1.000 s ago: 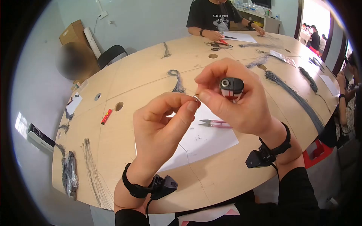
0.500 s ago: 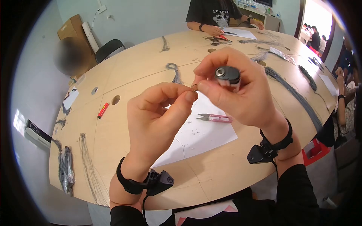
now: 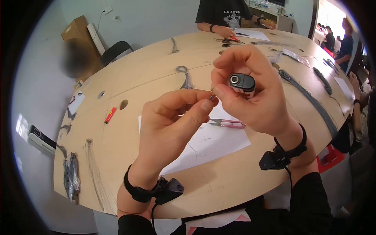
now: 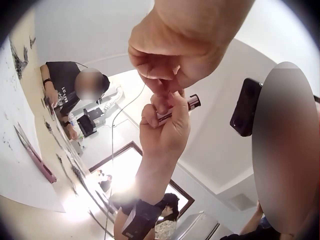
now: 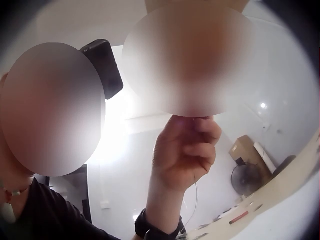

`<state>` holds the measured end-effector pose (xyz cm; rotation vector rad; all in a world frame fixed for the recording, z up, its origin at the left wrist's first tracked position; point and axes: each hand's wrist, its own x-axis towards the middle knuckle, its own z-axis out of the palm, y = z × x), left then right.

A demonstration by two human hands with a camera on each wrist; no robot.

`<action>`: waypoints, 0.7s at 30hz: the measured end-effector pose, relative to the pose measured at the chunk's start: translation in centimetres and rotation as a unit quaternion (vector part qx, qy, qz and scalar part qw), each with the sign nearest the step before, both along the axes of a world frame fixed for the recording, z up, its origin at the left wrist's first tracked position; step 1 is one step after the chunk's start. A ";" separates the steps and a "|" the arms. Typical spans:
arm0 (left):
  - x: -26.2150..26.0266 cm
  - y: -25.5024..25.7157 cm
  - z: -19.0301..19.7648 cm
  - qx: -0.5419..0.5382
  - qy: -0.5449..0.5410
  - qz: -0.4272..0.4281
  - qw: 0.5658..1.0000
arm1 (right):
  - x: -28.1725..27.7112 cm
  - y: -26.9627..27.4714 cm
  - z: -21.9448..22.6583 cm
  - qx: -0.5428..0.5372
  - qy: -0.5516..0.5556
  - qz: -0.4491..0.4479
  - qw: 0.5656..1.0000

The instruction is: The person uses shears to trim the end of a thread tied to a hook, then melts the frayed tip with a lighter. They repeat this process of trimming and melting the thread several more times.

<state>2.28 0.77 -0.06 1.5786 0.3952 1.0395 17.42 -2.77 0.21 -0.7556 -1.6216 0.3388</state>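
Observation:
My left hand (image 3: 174,127) pinches a tiny dark piece (image 3: 212,97) between thumb and index finger, in the head view. My right hand (image 3: 256,94) is curled round a black-topped lighter (image 3: 243,81), its thumb and index fingertips close against the left fingertips. In the left wrist view the lighter (image 4: 192,102) lies across the right hand (image 4: 167,125), and a thin strand (image 4: 114,130) hangs from the left hand (image 4: 180,47). The right wrist view shows the left hand (image 5: 185,150), its fingertips hidden by a blur. Below both hands are white paper (image 3: 219,145) and pink-handled snips (image 3: 231,123).
A red lighter-like stick (image 3: 110,115) lies left on the table (image 3: 133,156). Wire bundles lie left (image 3: 94,172), beyond my hands (image 3: 184,78) and right (image 3: 309,100). A plastic bag (image 3: 71,178) sits at the left edge. Across the table, a person (image 3: 221,17) sits near scissors (image 3: 227,41).
The head view has shifted slightly. Both hands have moved a little, with their fingertips still close together; the right hand keeps hold of the lighter.

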 end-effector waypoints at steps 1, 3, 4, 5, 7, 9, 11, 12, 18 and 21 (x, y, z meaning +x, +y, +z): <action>0.1 0.0 0.1 -0.006 0.009 0.004 1.000 | 0.0 -0.2 0.3 -0.026 0.014 0.009 1.000; 0.7 0.0 0.2 -0.016 0.015 0.000 1.000 | 0.6 -0.7 0.6 -0.056 0.025 0.010 0.998; 0.6 0.0 0.2 -0.021 0.017 -0.002 1.000 | 0.6 -0.6 0.4 -0.049 0.016 0.012 0.999; 0.4 0.1 0.2 -0.025 0.018 -0.004 1.000 | 0.6 -0.4 0.3 -0.041 0.007 0.014 0.999; 0.6 0.2 0.0 -0.025 0.007 -0.004 1.000 | 1.2 -0.3 0.4 -0.034 -0.024 0.001 0.999; 0.5 0.2 0.1 -0.034 0.020 0.012 0.999 | 1.5 -0.4 0.5 -0.020 -0.090 -0.025 0.995; 0.4 0.2 0.3 -0.046 0.028 0.016 0.998 | 1.4 -0.6 0.8 -0.031 -0.061 -0.011 0.998; 0.4 0.3 0.3 -0.055 0.036 0.018 0.998 | 1.3 -0.7 0.9 -0.041 -0.033 0.001 0.999; 0.8 0.1 -0.2 -0.025 0.004 0.009 1.000 | 0.8 -0.3 0.1 -0.024 -0.012 0.027 0.999; 0.8 0.1 -0.3 -0.031 0.005 0.006 0.999 | 0.7 -0.4 0.1 -0.026 -0.036 0.010 0.999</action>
